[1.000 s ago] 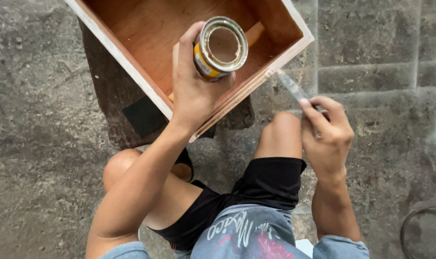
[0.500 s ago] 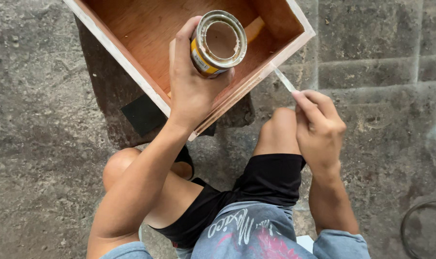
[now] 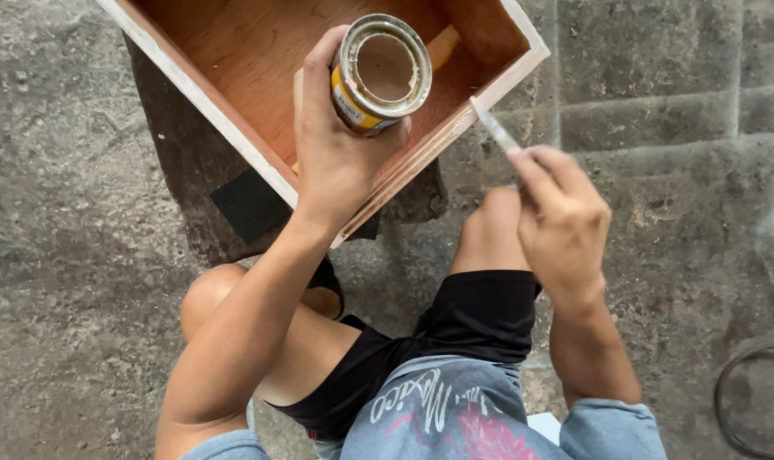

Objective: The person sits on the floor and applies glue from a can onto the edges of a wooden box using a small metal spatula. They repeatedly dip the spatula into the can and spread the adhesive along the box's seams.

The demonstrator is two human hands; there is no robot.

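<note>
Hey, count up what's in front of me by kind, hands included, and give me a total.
Hands: 2, left hand and right hand
Open tins: 1, tin in the left hand
Thin sticks: 1, stick in the right hand
Wooden boxes: 1, wooden box
Dark blocks under the box: 1, block
Total: 6

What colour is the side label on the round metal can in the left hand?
Yellow, with a dark band near the bottom, on the round metal can held by the left hand; head view.

Dull metal tin [image 3: 380,72] — smooth wooden box [image 3: 242,60] — rough concrete floor [image 3: 54,255].
</note>
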